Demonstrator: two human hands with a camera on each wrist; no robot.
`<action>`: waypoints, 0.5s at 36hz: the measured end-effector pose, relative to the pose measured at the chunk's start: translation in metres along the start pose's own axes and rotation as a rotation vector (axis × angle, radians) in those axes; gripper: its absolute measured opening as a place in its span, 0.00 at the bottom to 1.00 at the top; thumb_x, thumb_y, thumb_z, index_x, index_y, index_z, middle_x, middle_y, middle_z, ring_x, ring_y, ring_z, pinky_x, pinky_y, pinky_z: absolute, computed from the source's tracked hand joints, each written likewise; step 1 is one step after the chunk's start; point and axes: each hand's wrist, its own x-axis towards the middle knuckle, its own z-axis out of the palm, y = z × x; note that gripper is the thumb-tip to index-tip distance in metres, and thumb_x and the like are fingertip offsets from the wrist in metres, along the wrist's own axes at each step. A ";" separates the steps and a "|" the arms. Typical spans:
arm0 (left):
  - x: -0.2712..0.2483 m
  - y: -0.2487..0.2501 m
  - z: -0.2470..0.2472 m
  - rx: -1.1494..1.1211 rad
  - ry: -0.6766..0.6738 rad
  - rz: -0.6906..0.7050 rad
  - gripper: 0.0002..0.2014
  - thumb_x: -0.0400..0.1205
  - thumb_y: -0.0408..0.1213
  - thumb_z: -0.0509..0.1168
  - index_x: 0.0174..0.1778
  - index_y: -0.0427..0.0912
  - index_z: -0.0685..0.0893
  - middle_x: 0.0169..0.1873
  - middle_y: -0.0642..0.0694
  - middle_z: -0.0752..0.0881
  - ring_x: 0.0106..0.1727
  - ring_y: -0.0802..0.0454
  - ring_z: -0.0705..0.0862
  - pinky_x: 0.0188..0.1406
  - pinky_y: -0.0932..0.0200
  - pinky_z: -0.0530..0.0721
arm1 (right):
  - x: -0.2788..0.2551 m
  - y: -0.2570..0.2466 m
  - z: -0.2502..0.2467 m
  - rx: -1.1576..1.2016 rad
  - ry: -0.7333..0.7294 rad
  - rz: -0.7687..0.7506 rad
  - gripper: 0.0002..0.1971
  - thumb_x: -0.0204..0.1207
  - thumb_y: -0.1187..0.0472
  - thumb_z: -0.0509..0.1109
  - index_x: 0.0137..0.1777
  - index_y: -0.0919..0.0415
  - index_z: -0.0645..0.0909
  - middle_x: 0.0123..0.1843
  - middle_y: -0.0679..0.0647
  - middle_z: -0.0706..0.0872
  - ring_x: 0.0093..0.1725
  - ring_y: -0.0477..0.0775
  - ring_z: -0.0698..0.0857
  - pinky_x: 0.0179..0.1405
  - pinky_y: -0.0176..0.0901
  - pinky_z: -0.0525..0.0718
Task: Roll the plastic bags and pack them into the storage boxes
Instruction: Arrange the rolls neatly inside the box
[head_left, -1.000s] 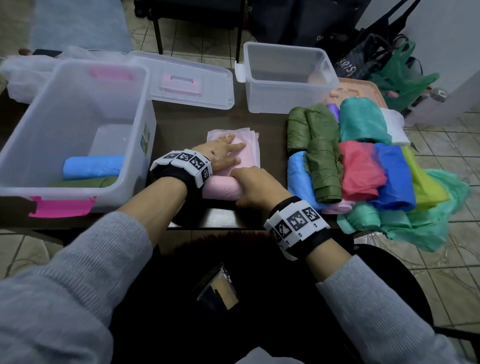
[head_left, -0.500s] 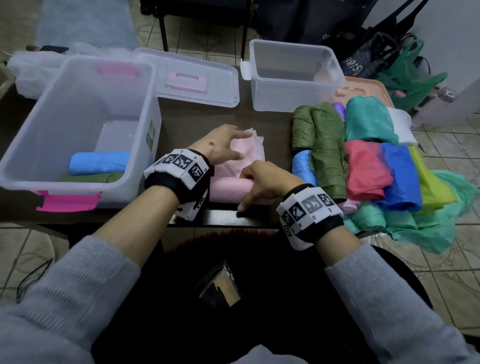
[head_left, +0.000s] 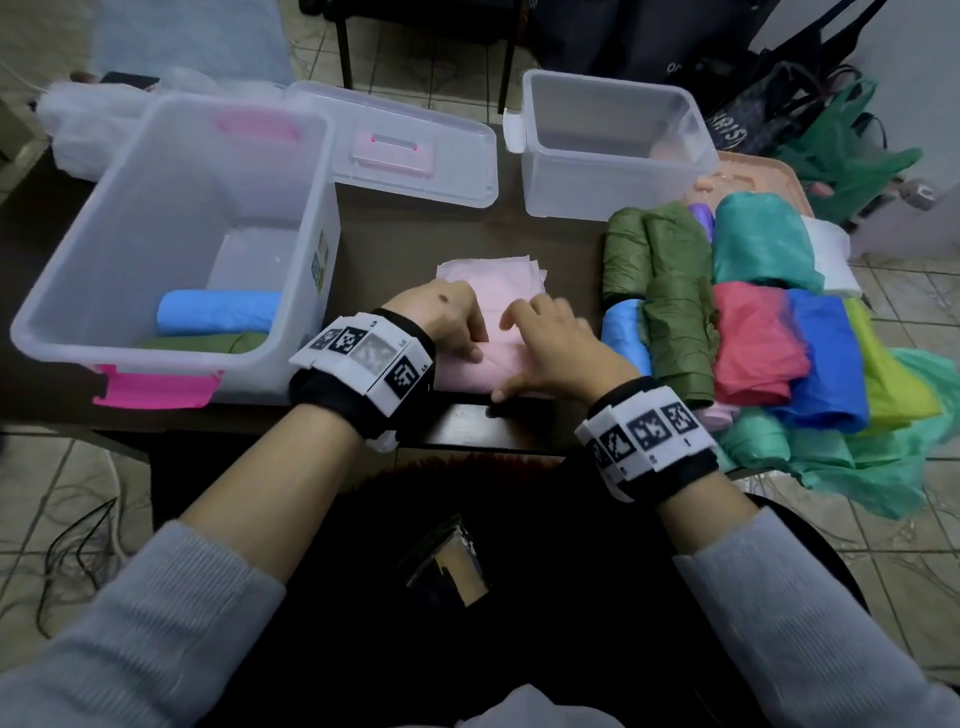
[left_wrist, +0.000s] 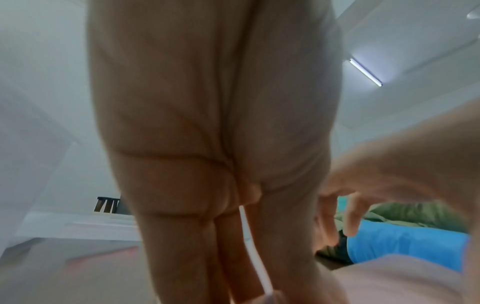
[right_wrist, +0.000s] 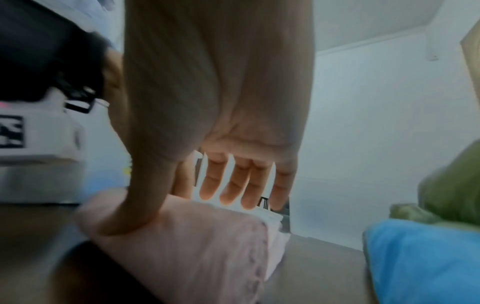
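Mid-roll on a pink bag (head_left: 498, 291) at the near middle of the table (head_left: 405, 244). Rolled part lies crosswise, long axis from 9 to 3 o'clock, tight against the near edge; flat unrolled tail stretches away toward 12. Next turn therefore goes toward 12, away from the body.

Left hand (head_left: 441, 325) sits on the roll's 9 o'clock end, fingers bent down onto the plastic, pressing rather than closing round it as far as can be judged. Right hand (head_left: 558, 353) covers the 3 o'clock end, fingers (right_wrist: 233, 185) spread and nearly straight above the roll, thumb pressed on its near face. Both equally near; neither truly gripping.

Counted: two clear boxes. Large box (head_left: 130, 291) at 9 o'clock, holding two rolls, one light blue (head_left: 218, 312) and one olive (head_left: 197, 343). Small box (head_left: 613, 171) at 1 o'clock, apparently nothing inside. One loose lid (head_left: 415, 145) at 12. Heap of waiting bags (head_left: 753, 332) at 3 o'clock, roughly ten, exact number hard to tell where they overlap.
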 end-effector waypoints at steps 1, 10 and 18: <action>0.003 0.001 -0.001 0.018 -0.012 -0.005 0.17 0.80 0.39 0.69 0.66 0.48 0.83 0.62 0.49 0.85 0.63 0.51 0.81 0.62 0.58 0.77 | -0.005 -0.003 0.000 -0.088 0.066 -0.024 0.36 0.64 0.44 0.78 0.69 0.57 0.69 0.65 0.56 0.70 0.66 0.58 0.68 0.60 0.51 0.69; 0.019 0.002 -0.003 0.055 -0.027 0.028 0.18 0.81 0.38 0.67 0.68 0.45 0.81 0.65 0.48 0.82 0.65 0.50 0.79 0.61 0.60 0.75 | -0.026 -0.021 0.030 -0.225 0.210 -0.064 0.24 0.80 0.55 0.64 0.72 0.62 0.67 0.67 0.59 0.71 0.66 0.60 0.70 0.59 0.49 0.70; 0.006 -0.011 0.003 -0.119 0.203 0.125 0.12 0.75 0.42 0.73 0.53 0.44 0.89 0.48 0.49 0.88 0.49 0.58 0.82 0.49 0.67 0.73 | -0.006 -0.013 0.025 -0.218 0.185 -0.053 0.18 0.81 0.61 0.60 0.70 0.61 0.69 0.66 0.59 0.73 0.66 0.61 0.72 0.59 0.50 0.72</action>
